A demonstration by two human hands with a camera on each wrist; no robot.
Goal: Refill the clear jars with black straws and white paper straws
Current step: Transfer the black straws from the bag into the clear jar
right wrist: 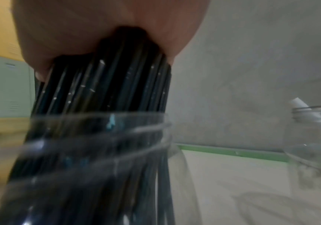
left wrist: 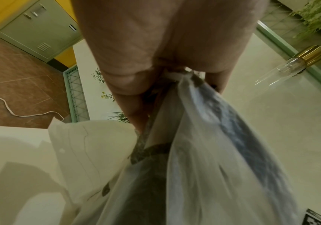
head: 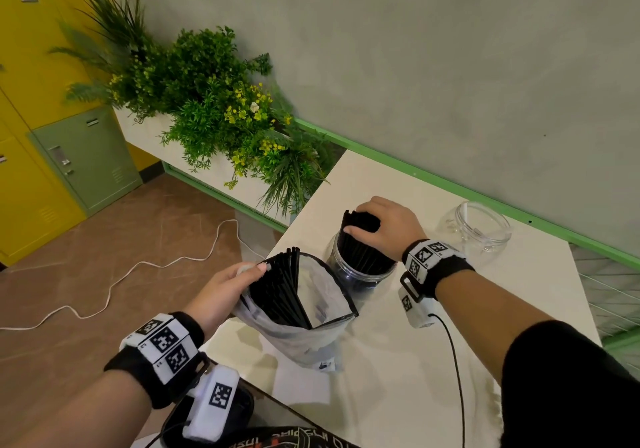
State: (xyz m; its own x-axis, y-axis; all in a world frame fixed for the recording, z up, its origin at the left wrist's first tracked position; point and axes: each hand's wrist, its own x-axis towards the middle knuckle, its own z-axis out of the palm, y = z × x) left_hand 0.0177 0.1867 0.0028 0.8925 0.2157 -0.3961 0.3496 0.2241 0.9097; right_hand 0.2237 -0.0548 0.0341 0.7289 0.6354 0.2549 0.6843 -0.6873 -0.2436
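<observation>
Right hand (head: 384, 226) curled over the top of a bundle of black straws (head: 360, 240), fingers and thumb wrapped round the upper ends; in the right wrist view the same bundle (right wrist: 105, 85) fanning down from the palm into the mouth of a clear jar (right wrist: 98, 152). Lower ends of the bundle already inside that jar (head: 360, 271), which stands upright on the white table (head: 398, 361), near its far left corner. Left hand (head: 228, 288) pinching the rim of a clear plastic bag (head: 311, 316), thumb on top, fingers beneath, mouth of the bag held open; from the left wrist view, the film (left wrist: 204, 152) gathered between the fingers (left wrist: 132, 85) and trailing down to the tabletop. More black straws (head: 280, 288) leaning inside the bag, tips poking out above its dark-edged rim. Bag touching or just beside the jar, on its near left. Second clear jar (head: 481, 226) well off to the right by the green-trimmed wall, open, with something white (right wrist: 300, 105) sticking out of it. Marker bands on both wrists. Beyond the table, a planter of greenery (head: 214, 108), yellow and green lockers (head: 83, 157), and a white cord (head: 104, 295) on the brown floor.
</observation>
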